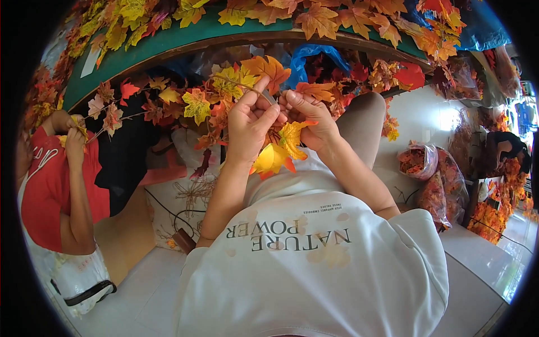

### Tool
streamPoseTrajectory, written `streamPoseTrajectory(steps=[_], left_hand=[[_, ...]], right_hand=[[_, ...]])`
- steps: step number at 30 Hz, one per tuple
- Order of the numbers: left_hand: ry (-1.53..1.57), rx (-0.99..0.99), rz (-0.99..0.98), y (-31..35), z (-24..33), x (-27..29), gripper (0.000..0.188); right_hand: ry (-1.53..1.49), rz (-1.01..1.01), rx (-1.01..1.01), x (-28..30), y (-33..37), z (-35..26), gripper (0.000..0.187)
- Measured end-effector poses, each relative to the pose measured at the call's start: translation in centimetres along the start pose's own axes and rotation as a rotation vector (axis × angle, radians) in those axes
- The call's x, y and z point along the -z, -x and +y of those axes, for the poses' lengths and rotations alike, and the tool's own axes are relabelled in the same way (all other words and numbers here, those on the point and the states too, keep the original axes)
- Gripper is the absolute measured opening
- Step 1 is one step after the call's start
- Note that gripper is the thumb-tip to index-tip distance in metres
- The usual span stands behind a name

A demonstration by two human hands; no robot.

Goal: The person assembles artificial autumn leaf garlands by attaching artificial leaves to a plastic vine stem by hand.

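Note:
Above my lap, both hands work close together on an artificial maple leaf garland. My left hand point(254, 122) is closed on its thin brown stem point(238, 84), index finger stretched along it and thumb pressed against it. My right hand point(314, 122) pinches the garland just beside, thumb on top; the exact spot between its fingertips is hidden. Yellow leaves with orange tips point(272, 159) hang below the hands. An orange leaf point(269, 72) and a yellow-green leaf point(227, 83) stand out beyond my left fingers.
A green-topped table point(168, 46) heaped with autumn leaves curves across the front. At the left sits a co-worker in a red shirt point(50, 185), hands on another leaf strand. Clear bags of orange leaves point(441, 185) rest on the floor at right. Blue plastic point(314, 51) shows beneath the table.

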State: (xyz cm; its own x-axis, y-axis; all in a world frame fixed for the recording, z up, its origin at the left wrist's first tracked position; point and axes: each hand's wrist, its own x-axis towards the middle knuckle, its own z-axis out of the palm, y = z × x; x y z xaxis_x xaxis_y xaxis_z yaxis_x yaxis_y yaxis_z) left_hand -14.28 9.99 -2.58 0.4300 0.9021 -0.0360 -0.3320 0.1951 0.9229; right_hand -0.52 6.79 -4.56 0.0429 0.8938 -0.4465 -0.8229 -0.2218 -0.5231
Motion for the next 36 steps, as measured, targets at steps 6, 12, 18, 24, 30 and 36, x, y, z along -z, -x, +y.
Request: streamPoseTrajectory(steps=[6,12,18,24,30,36], left_hand=[[0.0,0.023,-0.01,-0.2,-0.2,0.0,0.06],[-0.005,0.034,-0.036,-0.3,-0.5,0.2,0.063],[0.001,0.041,-0.04,-0.4,-0.8,0.6,0.057],[-0.008,0.054,-0.058,-0.5,-1.0,0.7,0.055],[-0.051,0.079,-0.033,-0.6,-1.7,0.9,0.05],[-0.011,-0.008,0.094,-0.6,-1.9,0.1,0.057]], right_hand=[[-0.029,-0.019,0.052,0.2,-0.3,0.5,0.015],[-0.031,-0.053,0.046,0.9,-0.6,0.6,0.016],[-0.005,-0.065,0.03,0.6,-0.2,0.4,0.015],[0.136,-0.082,0.106,0.4,0.4,0.0,0.019],[0.33,-0.131,0.29,1.2,-0.2,0.7,0.028],[0.445,-0.105,0.314,1.8,-0.3,0.3,0.031]])
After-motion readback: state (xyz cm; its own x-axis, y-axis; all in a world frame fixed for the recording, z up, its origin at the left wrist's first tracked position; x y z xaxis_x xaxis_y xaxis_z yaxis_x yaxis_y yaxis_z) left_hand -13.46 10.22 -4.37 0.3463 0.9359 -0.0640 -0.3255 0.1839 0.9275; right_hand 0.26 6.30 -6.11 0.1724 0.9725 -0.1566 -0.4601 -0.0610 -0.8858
